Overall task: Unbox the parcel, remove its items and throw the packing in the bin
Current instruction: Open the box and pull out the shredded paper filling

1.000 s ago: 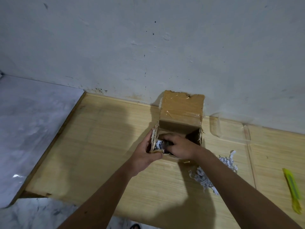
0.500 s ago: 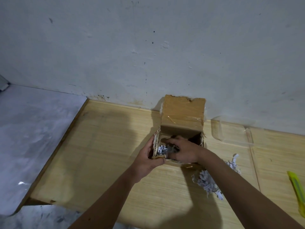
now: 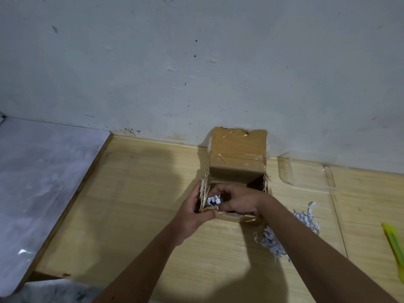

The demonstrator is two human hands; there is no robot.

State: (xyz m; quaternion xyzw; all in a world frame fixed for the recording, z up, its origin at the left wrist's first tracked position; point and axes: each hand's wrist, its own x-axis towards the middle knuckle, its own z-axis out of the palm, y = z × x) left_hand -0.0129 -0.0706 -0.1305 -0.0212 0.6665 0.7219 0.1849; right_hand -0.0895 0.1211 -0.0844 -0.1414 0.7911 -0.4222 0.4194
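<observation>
Reaching into the open box (image 3: 237,169), the right hand (image 3: 238,199) has its fingers curled down among the shredded paper (image 3: 213,200) inside, apparently gripping a wad of it or something buried under it; which of the two cannot be told. Left hand (image 3: 192,212) grips the box's near left corner, thumb over the torn rim, fingers on the outer wall, bracing it. Box stands on the wooden counter (image 3: 142,193), against the wall, mouth up, taped lid flap hinged back and leaning on the wall. Box is roughly cubic, so no marked long axis; the open face points up toward the camera. A loose pile of shreds (image 3: 273,239) lies on the counter just right of the box, partly under the right forearm. Yellow cutter (image 3: 393,243) well off to the right; clear plastic sheet (image 3: 306,171) by the wall, right of the box. Handling, judged: cardboard is light and thin, edges frayed, so it will shift or tip unless braced at a corner as now. Shreds are weightless, springy, prone to scatter; best taken in full handfuls, closed tight. Any item below is hidden; hardness and fragility unknown, so lift it slowly from underneath.
</observation>
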